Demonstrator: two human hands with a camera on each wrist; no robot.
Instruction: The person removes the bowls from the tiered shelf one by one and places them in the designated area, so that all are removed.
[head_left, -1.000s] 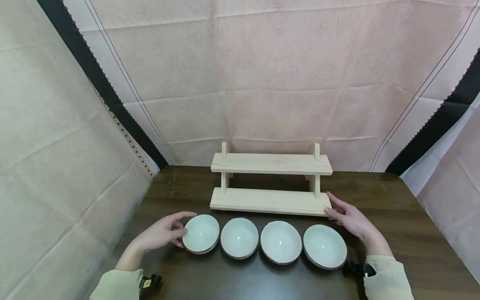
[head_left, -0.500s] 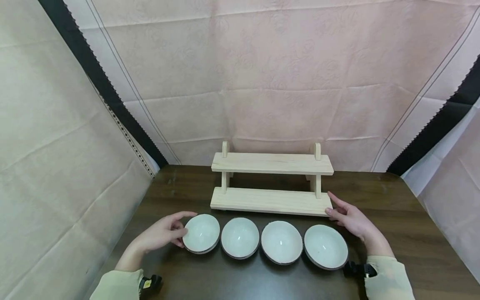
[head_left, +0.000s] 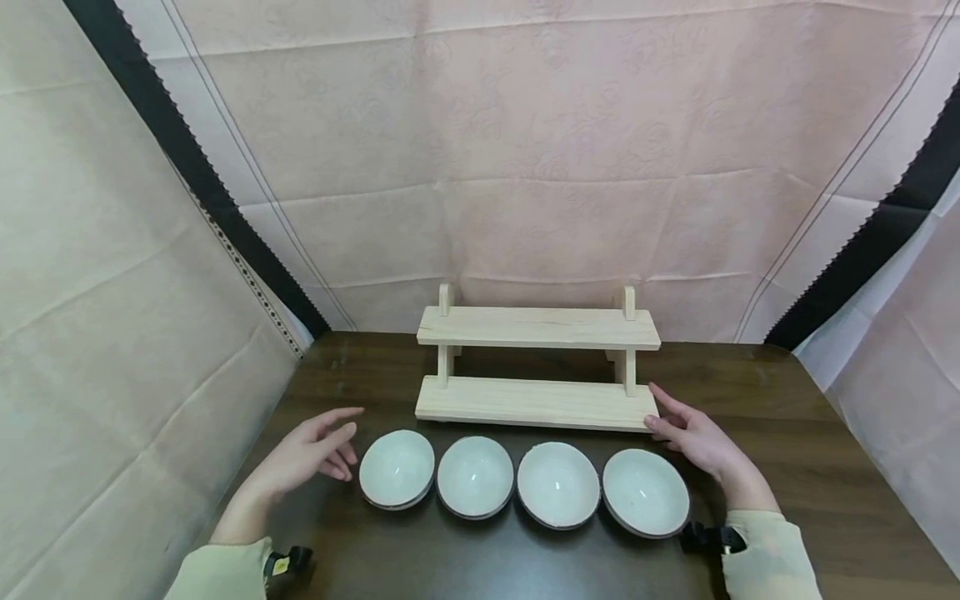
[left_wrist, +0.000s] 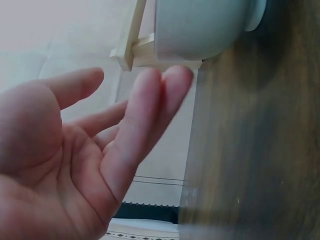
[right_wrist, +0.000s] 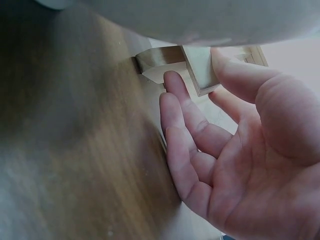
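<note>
Four-legged detail aside, a two-tier pale wooden display rack (head_left: 532, 402) stands at the back of the table in the head view. My right hand (head_left: 701, 442) holds the right end of its lower board (right_wrist: 200, 67), thumb on the front edge and index finger at the end face. The other fingers (right_wrist: 175, 110) lie below the board. In front of the rack, several white bowls stand upright in a row. My left hand (head_left: 309, 454) is beside the leftmost bowl (head_left: 397, 469), its fingers loosely extended and holding nothing. In the left wrist view, a gap shows between thumb and fingers.
The rightmost bowl (head_left: 646, 492) stands close to my right wrist; two more bowls (head_left: 476, 477) stand between it and the leftmost one. Everything rests on a dark wooden table (head_left: 465, 567). Pale cloth (head_left: 540, 167) hangs behind and at both sides.
My left hand has let go of the leftmost bowl and drawn back to the left, its fingers spreading. The right hand stays at the rack's end.
</note>
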